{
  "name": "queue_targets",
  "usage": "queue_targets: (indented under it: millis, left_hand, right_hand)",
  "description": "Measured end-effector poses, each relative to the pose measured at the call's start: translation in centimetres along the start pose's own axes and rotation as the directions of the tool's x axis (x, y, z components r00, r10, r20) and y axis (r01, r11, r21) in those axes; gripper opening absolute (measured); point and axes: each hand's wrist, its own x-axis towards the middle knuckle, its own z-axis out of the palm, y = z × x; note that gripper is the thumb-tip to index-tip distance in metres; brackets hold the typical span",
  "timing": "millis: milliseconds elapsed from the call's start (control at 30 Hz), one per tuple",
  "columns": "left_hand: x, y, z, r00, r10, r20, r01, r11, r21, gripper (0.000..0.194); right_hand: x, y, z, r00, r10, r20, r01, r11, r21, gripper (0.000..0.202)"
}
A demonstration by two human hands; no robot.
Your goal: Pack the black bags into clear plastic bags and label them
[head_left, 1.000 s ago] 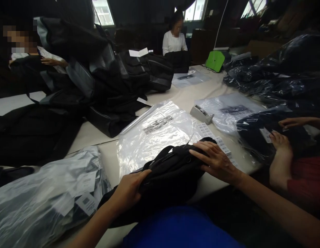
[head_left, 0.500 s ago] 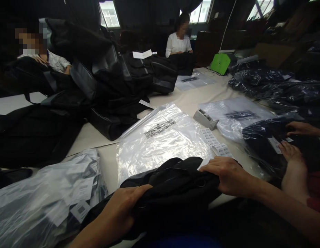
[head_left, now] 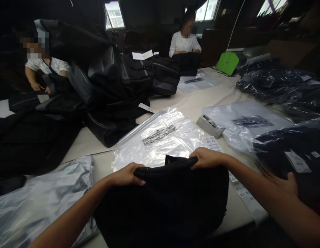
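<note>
With fingers closed, the left hand (head_left: 126, 175) and right hand (head_left: 209, 158) grip an unwrapped black bag (head_left: 167, 203), clear plastic bags (head_left: 135, 148) lying flat beyond the fingertips.

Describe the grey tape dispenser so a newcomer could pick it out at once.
On the pale table, find the two flat piles of clear plastic bags, the nearer pile and the right-hand pile. The tape dispenser sits between them, just beyond the sheet of printed labels. It is the chunky, rigid grey one among flat, see-through or papery neighbours.
</note>
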Motion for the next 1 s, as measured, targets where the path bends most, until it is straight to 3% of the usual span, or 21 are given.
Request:
queue_targets:
  millis: [67,167,300,400,567,667,733,800,867,933,1000]
  left_hand:
    - [3.3,-1.7,-2.9,0.996,-0.068,0.052,0.069,0.997,-0.028,0.039]
    - [7.3,-3.7,-6.9,0.985,-0.163,0.049,0.162,0.987,0.025,0.048]
    - [12.0,-6.2,-10.6,0.967,-0.249,-0.051,0.254,0.95,0.18,0.052]
    - [15.6,-8.9,-11.6,0.941,-0.266,-0.21,0.313,0.919,0.241,0.06]
    - [19.0,-13.7,-10.5,0.892,-0.242,-0.381,0.359,0.893,0.273,0.059]
    - [18.5,-14.4,-9.7,0.873,-0.129,-0.47,0.298,0.904,0.306,0.056]
    - [17.3,-13.7,-9.2,0.835,-0.038,-0.548,0.259,0.907,0.332,0.056]
    - [15.3,-12.4,-8.2,0.779,0.065,-0.624,0.205,0.914,0.351,0.047]
    - [12.4,-10.8,-6.6,0.712,0.2,-0.673,0.106,0.917,0.384,0.03]
    - [8.6,-9.3,-4.2,0.669,0.314,-0.673,0.004,0.905,0.426,0.02]
    - [4.5,-8.4,-1.4,0.716,0.332,-0.614,-0.022,0.89,0.455,0.025]
  right_hand:
    - [4.8,2.7,-0.9,0.998,-0.007,0.065,0.002,0.997,0.08,0.03]
    - [10.9,6.0,-1.8,0.998,-0.045,0.049,0.039,0.993,0.113,0.035]
    - [16.5,9.1,-1.7,0.998,0.045,-0.05,-0.05,0.994,-0.101,0.039]
    - [19.5,11.0,-0.3,0.974,0.154,-0.164,-0.189,0.957,-0.221,0.047]
    - [22.5,13.4,2.7,0.945,0.217,-0.243,-0.274,0.934,-0.231,0.054]
    - [22.6,13.3,3.4,0.934,0.102,-0.343,-0.2,0.944,-0.263,0.047]
    - [21.5,12.4,3.2,0.895,-0.039,-0.444,-0.082,0.965,-0.25,0.038]
    - [19.0,10.9,2.6,0.831,-0.128,-0.542,0.041,0.985,-0.17,0.031]
    - [15.2,9.0,2.2,0.806,-0.146,-0.574,0.137,0.989,-0.06,0.027]
    - [10.6,6.9,2.4,0.86,-0.154,-0.487,0.19,0.982,0.023,0.031]
    - [6.3,5.0,3.4,0.929,-0.203,-0.309,0.22,0.975,0.02,0.046]
